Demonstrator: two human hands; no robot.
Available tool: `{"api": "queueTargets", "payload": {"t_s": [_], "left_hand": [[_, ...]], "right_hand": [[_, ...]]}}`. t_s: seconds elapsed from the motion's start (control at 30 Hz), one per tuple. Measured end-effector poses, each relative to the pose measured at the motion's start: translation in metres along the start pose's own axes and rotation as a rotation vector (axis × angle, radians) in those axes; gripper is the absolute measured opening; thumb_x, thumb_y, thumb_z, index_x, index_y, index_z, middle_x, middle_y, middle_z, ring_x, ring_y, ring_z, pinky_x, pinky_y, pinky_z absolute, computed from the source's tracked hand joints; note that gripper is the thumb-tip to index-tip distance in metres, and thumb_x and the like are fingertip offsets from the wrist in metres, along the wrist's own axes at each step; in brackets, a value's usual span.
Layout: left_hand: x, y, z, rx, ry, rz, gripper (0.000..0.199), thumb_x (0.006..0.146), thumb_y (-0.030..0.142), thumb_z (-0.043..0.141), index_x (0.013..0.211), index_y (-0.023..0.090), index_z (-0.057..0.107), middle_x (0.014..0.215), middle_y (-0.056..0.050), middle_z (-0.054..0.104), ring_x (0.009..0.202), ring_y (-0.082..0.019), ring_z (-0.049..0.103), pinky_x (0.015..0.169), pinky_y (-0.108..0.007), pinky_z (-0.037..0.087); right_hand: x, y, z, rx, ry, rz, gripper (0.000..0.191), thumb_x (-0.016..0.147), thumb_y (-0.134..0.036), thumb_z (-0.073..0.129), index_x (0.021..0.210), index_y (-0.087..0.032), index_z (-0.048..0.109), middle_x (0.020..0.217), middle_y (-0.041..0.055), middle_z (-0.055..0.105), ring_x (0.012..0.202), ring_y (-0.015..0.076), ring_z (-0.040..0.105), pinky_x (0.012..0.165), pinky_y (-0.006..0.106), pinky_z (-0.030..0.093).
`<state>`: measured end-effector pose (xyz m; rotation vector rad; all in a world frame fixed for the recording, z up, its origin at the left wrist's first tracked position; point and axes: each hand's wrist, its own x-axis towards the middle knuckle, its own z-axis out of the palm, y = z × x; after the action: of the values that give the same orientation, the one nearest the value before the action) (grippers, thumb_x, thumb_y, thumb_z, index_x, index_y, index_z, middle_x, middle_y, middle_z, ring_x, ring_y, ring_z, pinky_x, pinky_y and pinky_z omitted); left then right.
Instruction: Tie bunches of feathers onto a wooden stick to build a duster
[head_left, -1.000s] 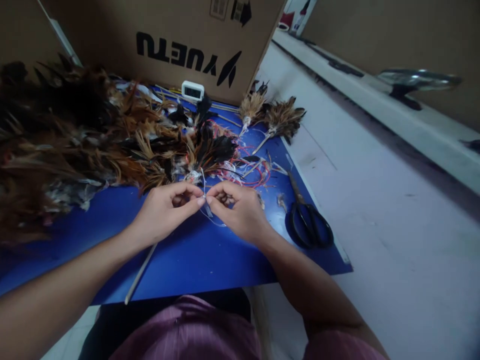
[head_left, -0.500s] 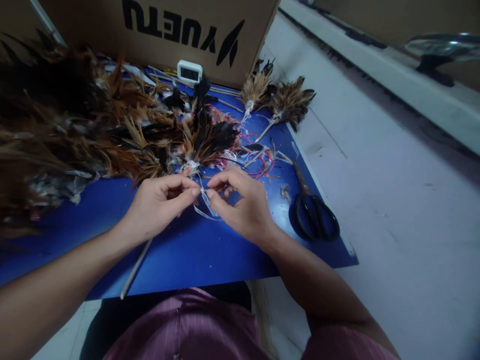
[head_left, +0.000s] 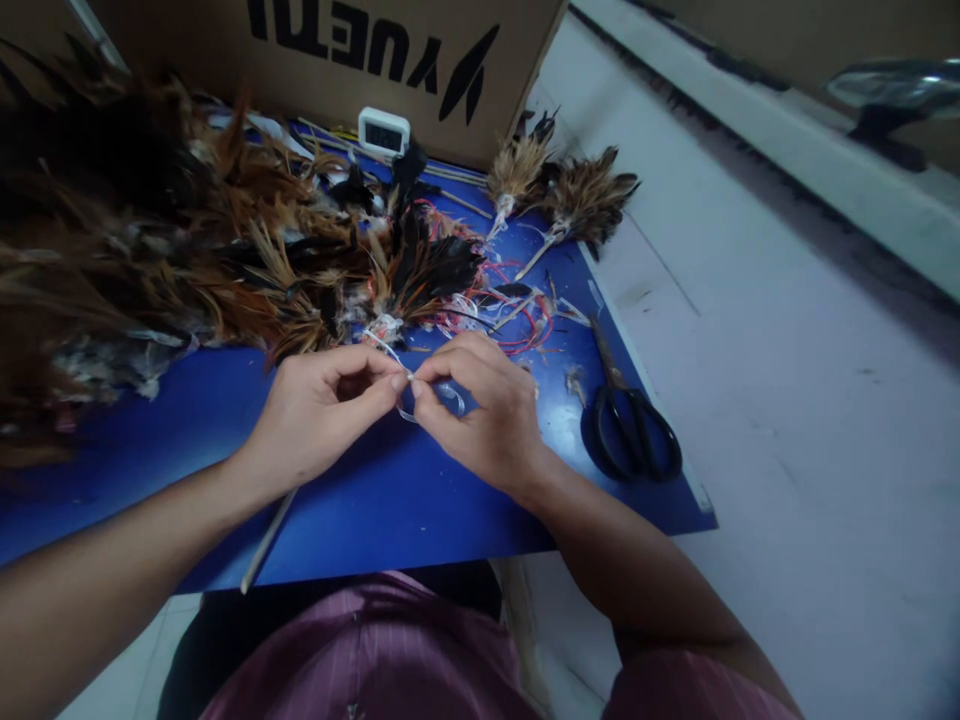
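Note:
My left hand (head_left: pixel 330 405) and my right hand (head_left: pixel 484 405) meet over the blue tabletop, each pinching a thin white plastic string (head_left: pixel 453 398) between thumb and forefinger. From the fingertips the string runs up to the white-wrapped base of a feather bundle (head_left: pixel 427 270) with dark and brown plumes. Below the fingers it curls in a loose loop. A thin wooden stick (head_left: pixel 268 541) slants out from under my left hand to the table's front edge. Whether it joins the feather bundle is hidden by that hand.
Black-handled scissors (head_left: pixel 630 430) lie right of my right hand. A large heap of feathers (head_left: pixel 150 250) covers the left. Two feather bundles on sticks (head_left: pixel 589 195) lie at the back right, near tangled red string (head_left: pixel 536 325). Behind stand a small white digital display (head_left: pixel 384 132) and a cardboard box (head_left: pixel 510 60).
My fingertips have drawn closer together on the string. Its hanging ends have shifted right and now form a loop under my right fingers.

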<state>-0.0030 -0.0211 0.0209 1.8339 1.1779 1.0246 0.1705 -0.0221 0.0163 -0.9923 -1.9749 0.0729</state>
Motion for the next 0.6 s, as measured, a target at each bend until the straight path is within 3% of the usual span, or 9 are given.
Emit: {"api": "queueTargets", "payload": {"t_s": [0.2,0.33,0.43,0.6], "left_hand": [[-0.0039,-0.001,0.0011,0.324,0.131,0.299,0.006,0.08,0.019,0.063,0.081,0.016,0.068,0.072,0.0,0.068,0.057,-0.008,0.057,0.056,-0.019,0.044],[-0.0041,-0.0027,0.0016,0.446,0.138,0.473,0.007,0.081,0.015,0.061,0.084,0.015,0.067,0.075,-0.001,0.069,0.059,-0.009,0.058,0.06,-0.02,0.045],[-0.0031,-0.002,0.0016,0.437,0.112,0.447,0.007,0.081,0.015,0.06,0.081,0.016,0.067,0.071,0.0,0.068,0.058,-0.009,0.058,0.06,-0.019,0.045],[-0.0016,0.0006,0.0011,0.287,0.046,0.163,0.007,0.077,0.021,0.061,0.075,0.018,0.067,0.066,0.002,0.065,0.054,-0.008,0.055,0.057,-0.019,0.044]], "right_hand": [[-0.0014,0.0006,-0.0001,-0.055,-0.035,-0.032,0.012,0.08,-0.011,0.054,0.072,-0.019,0.055,0.073,0.0018,0.061,0.075,0.0154,0.056,0.073,0.032,0.047],[-0.0032,0.0014,-0.0005,-0.099,-0.068,-0.083,0.011,0.081,-0.012,0.055,0.072,-0.019,0.055,0.075,0.0027,0.062,0.078,0.0167,0.056,0.075,0.033,0.045],[-0.0037,0.0018,-0.0007,-0.164,-0.098,-0.121,0.012,0.082,-0.013,0.053,0.072,-0.019,0.055,0.076,0.0026,0.061,0.079,0.0176,0.054,0.075,0.034,0.042],[-0.0034,0.0043,-0.0015,-0.222,-0.11,-0.184,0.012,0.082,-0.014,0.053,0.072,-0.02,0.055,0.075,0.003,0.06,0.078,0.0184,0.052,0.073,0.036,0.038]]}}
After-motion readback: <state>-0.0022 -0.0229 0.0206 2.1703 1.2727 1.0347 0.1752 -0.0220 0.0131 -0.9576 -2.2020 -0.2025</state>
